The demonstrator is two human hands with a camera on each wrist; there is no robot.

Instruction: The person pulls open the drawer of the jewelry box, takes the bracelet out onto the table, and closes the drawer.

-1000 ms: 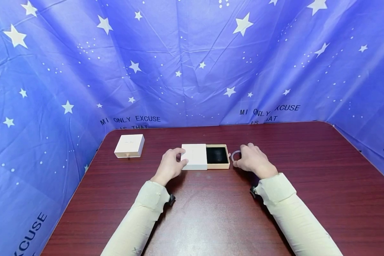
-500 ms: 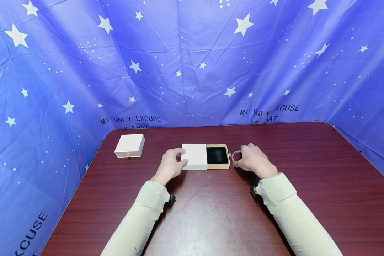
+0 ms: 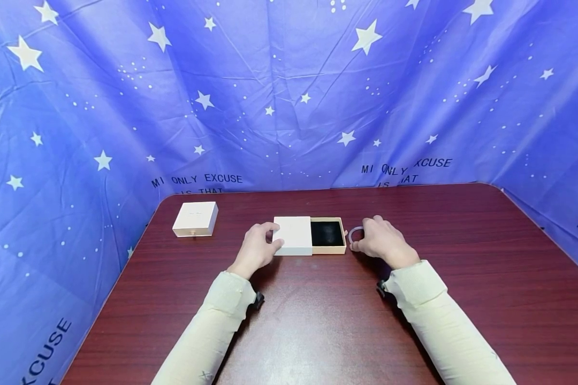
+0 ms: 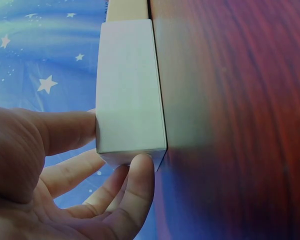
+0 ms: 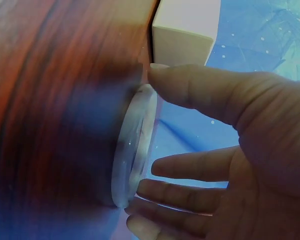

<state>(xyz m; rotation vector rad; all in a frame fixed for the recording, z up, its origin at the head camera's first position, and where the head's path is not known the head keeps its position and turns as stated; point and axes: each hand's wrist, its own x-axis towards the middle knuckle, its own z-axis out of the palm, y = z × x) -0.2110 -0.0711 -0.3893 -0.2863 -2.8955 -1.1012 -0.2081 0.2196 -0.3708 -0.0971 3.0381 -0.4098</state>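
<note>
A white drawer-style gift box point(image 3: 292, 235) lies mid-table, its tan inner tray point(image 3: 328, 249) pulled partly out to the right and showing a black lining. At its left end my left hand point(image 3: 256, 247) holds the sleeve, thumb at the top edge and fingers bent against the end face point(image 4: 132, 157). Just right of the tray, a pale translucent bangle point(image 5: 133, 150) lies flat on the table. My right hand point(image 3: 381, 243) spans it, with the thumb point(image 5: 190, 86) at one side of the rim and the fingertips at the opposite side. In the head view the hand covers the bangle's right part.
A second white gift box point(image 3: 195, 218), closed, with a small pull tab, stands at the table's back left. The dark red wooden table point(image 3: 298, 315) reaches back to a blue star-patterned cloth point(image 3: 279, 96) hanging behind and on both sides.
</note>
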